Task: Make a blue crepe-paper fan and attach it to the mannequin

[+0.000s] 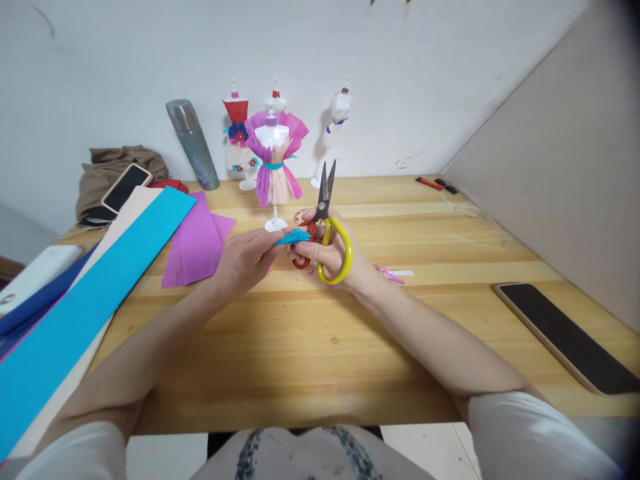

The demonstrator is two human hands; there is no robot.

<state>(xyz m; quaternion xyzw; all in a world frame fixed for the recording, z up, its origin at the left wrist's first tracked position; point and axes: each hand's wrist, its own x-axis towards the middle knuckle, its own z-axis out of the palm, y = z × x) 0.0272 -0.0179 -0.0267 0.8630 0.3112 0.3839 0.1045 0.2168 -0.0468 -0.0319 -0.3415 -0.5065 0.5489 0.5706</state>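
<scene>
Between both hands, above the middle of the table, is a small piece of bright blue pleated crepe paper [295,237]. My left hand [247,257] is closed, pinching its left end. Scissors [324,200] sit in my right hand [333,250], dark blades pointing up and slightly apart. The scissors' yellow loop hangs round the right side of that hand, and a red loop shows by its fingers. My right fingertips also touch the right end of the blue paper. Just behind stands a small white mannequin dressed in purple and pale pink paper [274,170] with a blue waistband.
More small mannequins [240,133] stand by the wall, one [340,110] farther right. Blue paper strips [100,287] and purple paper [197,243] lie left, near a bottle [193,143] and a phone [127,187]. Another phone [565,333] lies right; a red-and-black pen [436,185] lies behind.
</scene>
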